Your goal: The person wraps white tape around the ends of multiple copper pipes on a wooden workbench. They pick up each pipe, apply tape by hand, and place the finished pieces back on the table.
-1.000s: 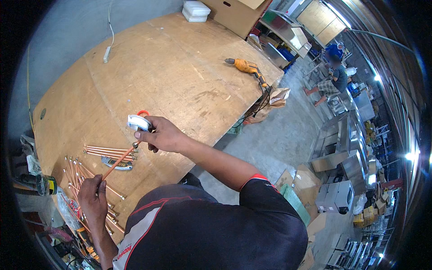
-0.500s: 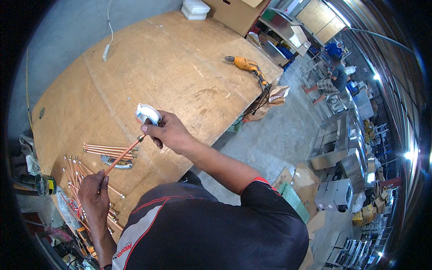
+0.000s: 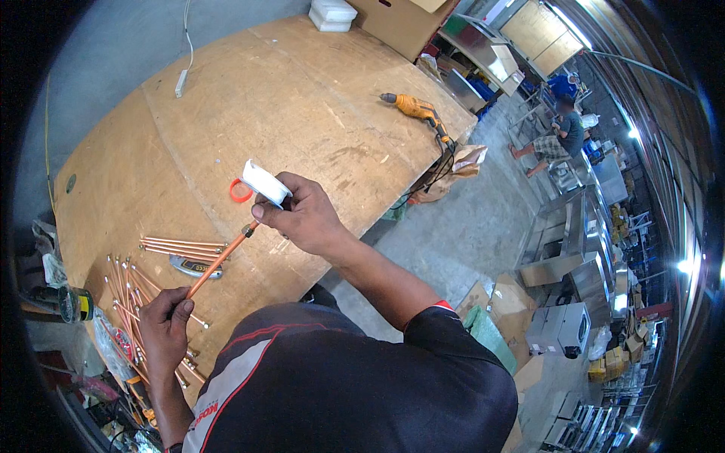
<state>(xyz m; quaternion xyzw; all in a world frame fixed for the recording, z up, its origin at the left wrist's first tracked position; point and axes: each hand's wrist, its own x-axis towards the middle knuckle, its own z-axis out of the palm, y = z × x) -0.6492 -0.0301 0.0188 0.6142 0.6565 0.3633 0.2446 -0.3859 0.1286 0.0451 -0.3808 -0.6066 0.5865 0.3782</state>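
The person's right hand (image 3: 306, 215) had shifted a little to the right, still pinching the white plastic spool (image 3: 264, 185) between thumb and fingers. The spool had tipped onto a slant, and the thin red plastic ring (image 3: 242, 200), partly covered a moment earlier, now lay in full view on the brown wooden desk (image 3: 302, 75), just beside it. The left hand (image 3: 166, 321) kept its grip closed around the lower end of a slim copper tube (image 3: 219, 260), which had moved along with both hands. The tube slanted above the desk, its dark brass fitting (image 3: 248, 230) just short of the right thumb; whether the thumb touched the tube's tip could not be told. With spool and fitting brought together throughout, the work seemed centred on that end. Below the tube lay a grey utility knife (image 3: 195, 266), beside a row of similar copper tubes (image 3: 181, 243).
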